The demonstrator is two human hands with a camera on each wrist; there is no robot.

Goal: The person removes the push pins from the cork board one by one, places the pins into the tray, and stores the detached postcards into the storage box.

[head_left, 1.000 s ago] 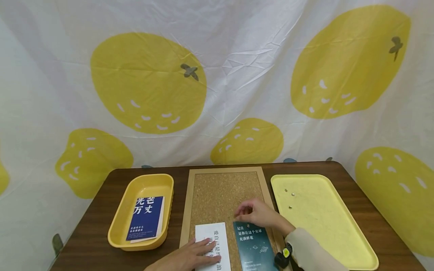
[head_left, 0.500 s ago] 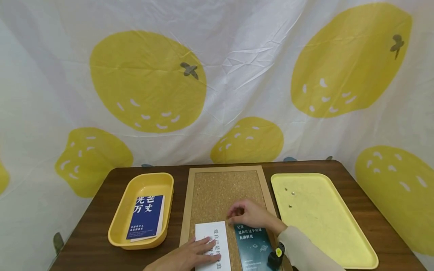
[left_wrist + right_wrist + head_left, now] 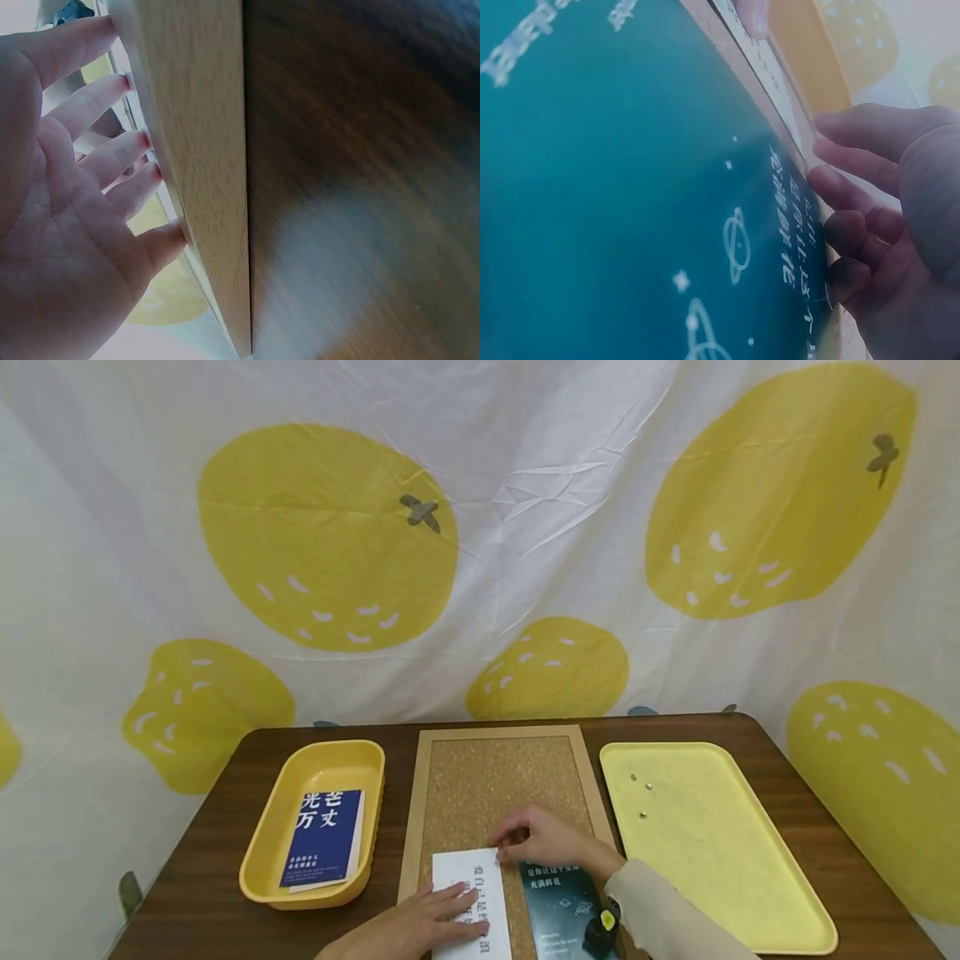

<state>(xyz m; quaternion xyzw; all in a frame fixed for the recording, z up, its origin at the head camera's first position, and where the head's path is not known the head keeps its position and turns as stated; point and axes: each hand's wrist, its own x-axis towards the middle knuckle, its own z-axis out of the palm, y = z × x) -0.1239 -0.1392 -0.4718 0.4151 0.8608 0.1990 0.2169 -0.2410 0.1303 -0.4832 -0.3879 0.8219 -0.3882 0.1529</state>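
On the cork board (image 3: 498,785), the white card (image 3: 453,870) lies beneath your spread left hand (image 3: 423,922).
Your right hand (image 3: 543,837) has bent fingers at that card's top right corner; you cannot tell from here whether they pinch anything. Just beside, the dark green card (image 3: 564,902) lies partly under your right hand and wrist. Right of the board, a yellow tray (image 3: 720,852) bears three small shiny pieces (image 3: 642,815); to its left, a deeper yellow tub (image 3: 258,868) holds a blue card (image 3: 318,843) over a paler one.
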